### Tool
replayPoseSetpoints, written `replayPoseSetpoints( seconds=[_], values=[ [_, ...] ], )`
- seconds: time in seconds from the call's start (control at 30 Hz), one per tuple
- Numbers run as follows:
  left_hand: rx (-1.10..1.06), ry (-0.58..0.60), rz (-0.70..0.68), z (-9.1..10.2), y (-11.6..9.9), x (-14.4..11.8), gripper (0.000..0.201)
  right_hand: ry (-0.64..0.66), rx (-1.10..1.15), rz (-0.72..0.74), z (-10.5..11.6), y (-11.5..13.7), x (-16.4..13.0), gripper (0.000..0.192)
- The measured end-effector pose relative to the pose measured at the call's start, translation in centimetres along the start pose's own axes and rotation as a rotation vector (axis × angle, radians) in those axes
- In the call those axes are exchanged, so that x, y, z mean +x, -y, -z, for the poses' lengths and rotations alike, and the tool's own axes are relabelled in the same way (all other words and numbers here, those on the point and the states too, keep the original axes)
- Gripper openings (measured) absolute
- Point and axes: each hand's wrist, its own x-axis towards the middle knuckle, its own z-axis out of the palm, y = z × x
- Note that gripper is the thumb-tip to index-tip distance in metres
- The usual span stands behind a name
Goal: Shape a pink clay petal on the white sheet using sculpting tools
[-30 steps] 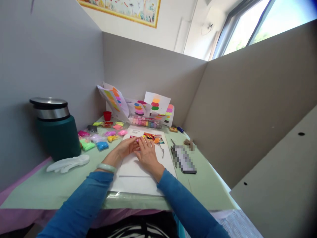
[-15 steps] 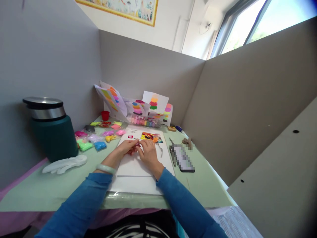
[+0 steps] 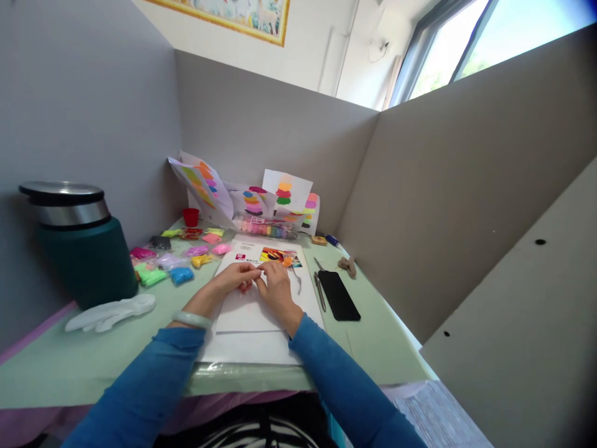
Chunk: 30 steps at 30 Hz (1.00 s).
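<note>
My left hand (image 3: pixel 237 277) and my right hand (image 3: pixel 275 287) meet over the white paper pad (image 3: pixel 247 317). The fingertips of both are pinched together around something small, which they hide almost entirely. A pale bangle (image 3: pixel 191 320) circles my left wrist. Just beyond my right hand, a small orange piece (image 3: pixel 288 262) rests near the pad's printed picture. Beside it on the pad lies a thin grey curved piece (image 3: pixel 298 284).
Left are bags of coloured clay (image 3: pixel 181 275), a white glove (image 3: pixel 112 312) and a green flask (image 3: pixel 86 255). Right lie a black phone (image 3: pixel 339 296), a pen (image 3: pixel 319 292) and a brown lump (image 3: pixel 347 266). Colour-swatch sheets (image 3: pixel 286 190) stand against the back partition (image 3: pixel 270 124).
The phone's screen has gone from lit to dark. My fingertips have shifted slightly, and the dark reddish bit seen between them is now mostly hidden. The whole view has swung a little.
</note>
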Motion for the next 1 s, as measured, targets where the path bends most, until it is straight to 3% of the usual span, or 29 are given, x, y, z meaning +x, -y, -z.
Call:
replayPoseSetpoints(
  seconds=[0.2,0.37,0.63,0.83,1.0],
  values=[
    [-0.109,0.039,0.013,-0.11,-0.43,-0.29,0.041,-0.043,0.022,0.011,0.12,0.04,0.14,0.019],
    [-0.057,-0.010,0.030,0.01,-0.14,-0.12,0.038,-0.073,0.035,-0.011,0.16,-0.02,0.14,0.016],
    [-0.159,0.055,-0.001,-0.13,-0.34,-0.20,0.037,-0.056,0.025,0.002,0.27,0.12,0.11,0.021],
    [-0.110,-0.027,0.023,-0.37,-0.37,-0.06,0.033,-0.066,0.010,-0.011,0.06,-0.19,-0.02,0.020],
    [-0.155,-0.009,0.019,-0.28,-0.41,-0.22,0.031,-0.100,0.071,0.013,-0.05,-0.34,-0.02,0.021]
  ],
)
